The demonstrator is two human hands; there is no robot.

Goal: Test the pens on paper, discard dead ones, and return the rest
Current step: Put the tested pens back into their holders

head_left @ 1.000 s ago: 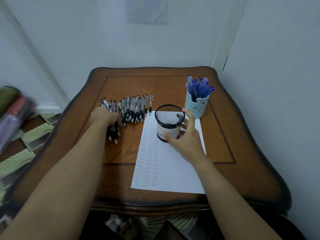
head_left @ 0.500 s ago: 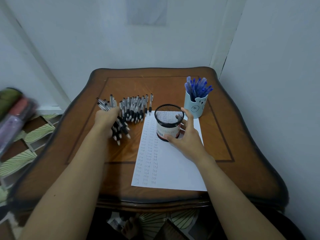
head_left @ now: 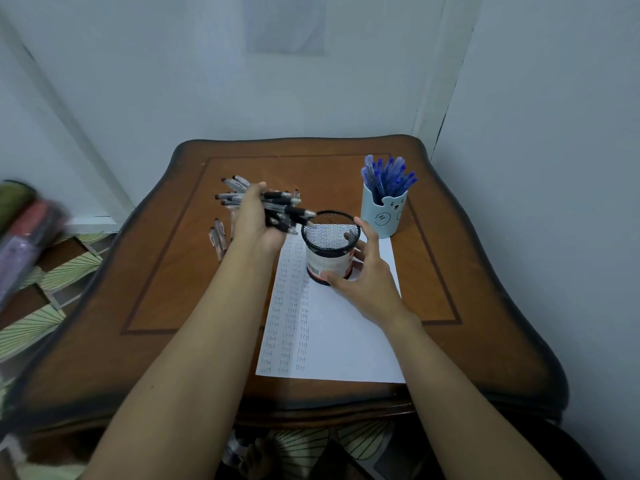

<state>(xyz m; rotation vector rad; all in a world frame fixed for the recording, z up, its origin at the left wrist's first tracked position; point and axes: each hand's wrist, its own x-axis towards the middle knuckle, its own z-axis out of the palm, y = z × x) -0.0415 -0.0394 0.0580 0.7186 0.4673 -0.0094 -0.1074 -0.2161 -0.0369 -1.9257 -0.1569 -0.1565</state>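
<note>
Pens clenched in left hand reach mesh cup rim; right hand clasps it.

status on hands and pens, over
Left hand grips bunch of black pens, tips at mesh cup rim. Right hand holds it on paper. Cup mouth unobstructed.

Paper sheet on table, centre, running to near edge. Mesh pen cup on sheet's far end. Bear-face holder just behind and right of cup, at sheet's far right corner; stick pens upright in it. Left hand above table, left of cup, gripping pen bundle; tips point right, reaching cup rim. Loose pens on table left of sheet, partly under that hand. Right hand wrapped round cup's right side, over sheet.
</note>
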